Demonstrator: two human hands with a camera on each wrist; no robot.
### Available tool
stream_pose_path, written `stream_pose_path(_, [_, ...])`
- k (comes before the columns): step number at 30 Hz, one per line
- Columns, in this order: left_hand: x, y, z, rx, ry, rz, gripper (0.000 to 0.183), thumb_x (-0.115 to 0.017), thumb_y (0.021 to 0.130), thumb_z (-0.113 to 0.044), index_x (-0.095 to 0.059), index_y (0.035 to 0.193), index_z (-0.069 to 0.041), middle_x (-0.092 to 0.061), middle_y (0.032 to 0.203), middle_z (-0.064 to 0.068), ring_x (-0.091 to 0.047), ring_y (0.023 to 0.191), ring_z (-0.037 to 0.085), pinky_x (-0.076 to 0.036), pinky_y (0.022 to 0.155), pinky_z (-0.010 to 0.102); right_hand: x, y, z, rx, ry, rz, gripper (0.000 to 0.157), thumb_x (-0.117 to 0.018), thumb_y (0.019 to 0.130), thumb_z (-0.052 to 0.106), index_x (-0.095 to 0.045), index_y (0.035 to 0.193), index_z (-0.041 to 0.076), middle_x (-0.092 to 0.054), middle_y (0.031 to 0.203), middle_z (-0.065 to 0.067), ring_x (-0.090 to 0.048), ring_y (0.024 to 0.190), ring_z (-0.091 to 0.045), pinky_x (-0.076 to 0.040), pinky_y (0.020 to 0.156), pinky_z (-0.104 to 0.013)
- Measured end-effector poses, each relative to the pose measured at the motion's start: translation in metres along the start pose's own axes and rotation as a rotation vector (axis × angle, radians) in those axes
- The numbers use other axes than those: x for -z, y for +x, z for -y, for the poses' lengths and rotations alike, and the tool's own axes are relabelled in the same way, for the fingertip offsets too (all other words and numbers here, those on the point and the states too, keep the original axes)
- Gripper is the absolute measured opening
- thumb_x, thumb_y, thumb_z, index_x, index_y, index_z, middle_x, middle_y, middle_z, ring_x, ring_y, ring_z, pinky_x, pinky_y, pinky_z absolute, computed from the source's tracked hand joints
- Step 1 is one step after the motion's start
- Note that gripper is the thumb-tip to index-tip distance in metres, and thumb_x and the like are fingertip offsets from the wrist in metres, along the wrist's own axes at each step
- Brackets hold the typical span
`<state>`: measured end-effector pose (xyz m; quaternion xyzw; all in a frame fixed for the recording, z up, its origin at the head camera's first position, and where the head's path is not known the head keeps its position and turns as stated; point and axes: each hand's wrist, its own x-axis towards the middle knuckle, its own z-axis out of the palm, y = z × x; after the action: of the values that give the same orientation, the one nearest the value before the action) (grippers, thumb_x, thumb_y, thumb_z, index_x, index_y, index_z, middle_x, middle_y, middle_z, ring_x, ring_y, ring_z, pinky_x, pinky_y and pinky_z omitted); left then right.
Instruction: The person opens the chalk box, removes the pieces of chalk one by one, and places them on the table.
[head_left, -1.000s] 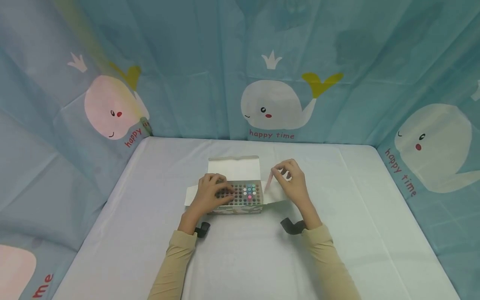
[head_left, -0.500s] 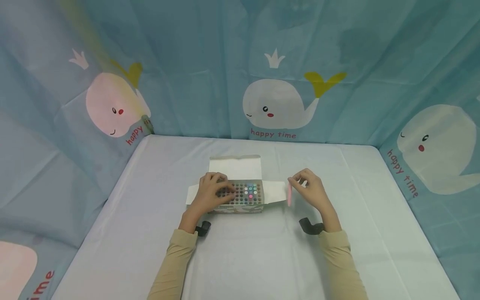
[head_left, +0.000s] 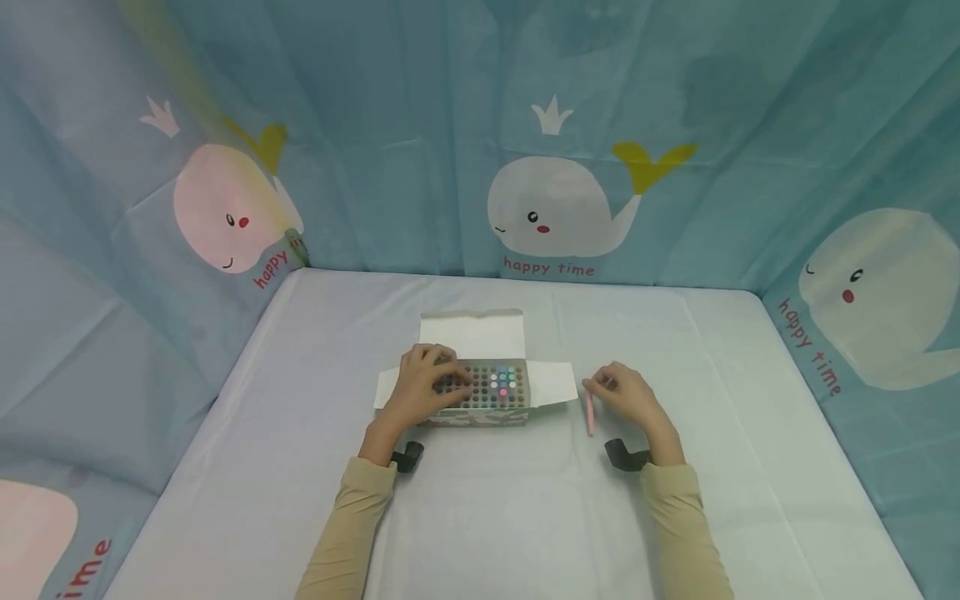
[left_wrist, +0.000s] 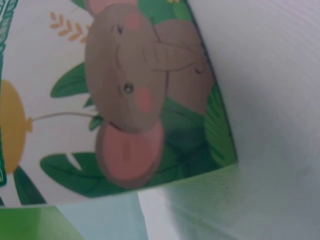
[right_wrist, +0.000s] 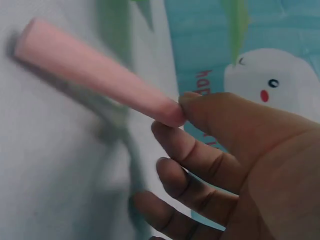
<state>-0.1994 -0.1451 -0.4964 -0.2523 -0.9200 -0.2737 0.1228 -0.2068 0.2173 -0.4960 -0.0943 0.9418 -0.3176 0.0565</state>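
Note:
A pink marker (head_left: 589, 415) is pinched at its upper end between the thumb and fingers of my right hand (head_left: 626, 393), right of the box. In the right wrist view the marker (right_wrist: 95, 72) slants down to the white cloth, with its wide end at the cloth and a shadow beside it. My left hand (head_left: 420, 390) rests over the left part of the box (head_left: 480, 417), with thumb and fingers spread on the rows of holes and covering some. Several blue, white and pink marker ends (head_left: 503, 382) stand in the right part. Leaves and an elephant print (left_wrist: 125, 75) cover the box's side.
A white lid (head_left: 472, 333) stands raised behind the box, and a white side flap (head_left: 552, 382) sticks out to the right. Black wrist mounts (head_left: 624, 456) sit by both wrists. A blue curtain with whales (head_left: 375, 167) borders the white table (head_left: 480, 517).
My right hand has moved right, away from the box's right flap, and then lower, bringing the pink marker to the cloth. The left hand stays on the box.

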Motion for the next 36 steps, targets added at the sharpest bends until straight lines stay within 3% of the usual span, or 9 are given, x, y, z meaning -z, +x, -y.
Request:
stream_pose_path(5, [0.000,0.000,0.000,0.001,0.002,-0.002,0.011,-0.070,0.081,-0.041,-0.070,0.088,-0.032,-0.051,0.108,-0.004,-0.038,0.105,0.022,-0.026,0.099,0.049,-0.007,0.002,-0.006,-0.035,-0.041,0.034,0.030,-0.059,0.090,0.040,-0.068,0.085,0.012,-0.060,0.089,-0.005,-0.058,0.084,-0.023,-0.049,0.071,-0.040])
stream_pose_path(14, [0.001,0.000,-0.001,0.011,-0.011,0.000,0.011,-0.071,0.080,-0.040,-0.070,0.088,-0.032,-0.051,0.109,-0.004,-0.037,0.106,0.022,-0.025,0.101,0.049,-0.011,0.003,-0.004,-0.008,-0.104,0.031,0.026,-0.061,0.089,0.035,-0.066,0.080,0.011,-0.057,0.078,-0.002,-0.050,0.069,-0.016,-0.042,0.059,-0.028])
stream_pose_path(26, [0.000,-0.001,0.000,0.020,-0.004,-0.010,0.010,-0.072,0.080,-0.038,-0.070,0.087,-0.032,-0.051,0.106,-0.004,-0.037,0.104,0.022,-0.026,0.099,0.049,-0.015,0.004,-0.001,-0.008,-0.131,0.004,0.025,-0.062,0.088,0.033,-0.065,0.085,0.008,-0.059,0.078,-0.003,-0.051,0.067,-0.015,-0.043,0.058,-0.028])
stream_pose_path(31, [-0.001,0.000,0.000,0.004,-0.012,-0.014,0.010,-0.072,0.080,-0.039,-0.070,0.087,-0.032,-0.051,0.107,-0.003,-0.037,0.103,0.022,-0.026,0.099,0.049,-0.012,0.004,0.003,-0.011,-0.116,-0.053,0.024,-0.061,0.090,0.031,-0.065,0.093,0.008,-0.060,0.084,-0.005,-0.054,0.072,-0.018,-0.045,0.060,-0.031])
stream_pose_path(36, [-0.001,0.001,0.001,-0.015,-0.014,-0.019,0.012,-0.072,0.079,-0.039,-0.070,0.088,-0.031,-0.052,0.108,-0.002,-0.038,0.103,0.023,-0.027,0.098,0.050,-0.005,0.004,0.016,0.017,-0.061,-0.209,0.023,-0.056,0.093,0.029,-0.064,0.102,0.009,-0.059,0.098,-0.008,-0.058,0.088,-0.025,-0.050,0.070,-0.040])
